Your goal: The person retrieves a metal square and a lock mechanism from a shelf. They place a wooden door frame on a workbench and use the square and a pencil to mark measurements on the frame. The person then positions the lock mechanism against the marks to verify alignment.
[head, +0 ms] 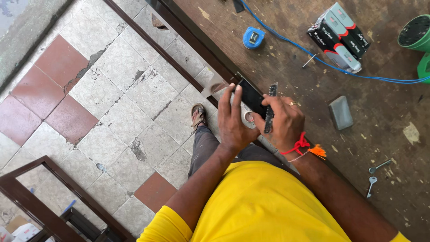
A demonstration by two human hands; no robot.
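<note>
My right grip [281,121] clamps a black lock [255,99] at the near edge of the surface [380,112]. My left grip [233,118] steadies its end, fingers together. Two keys [374,175] lie near my right forearm.

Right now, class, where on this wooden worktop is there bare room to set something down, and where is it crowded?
Free: the stretch between the blue tape measure and the grey block, and below that block toward the keys. Crowded: the edge where both hands, left hand and right hand, grip the black lock body, and around the boxes.
</note>
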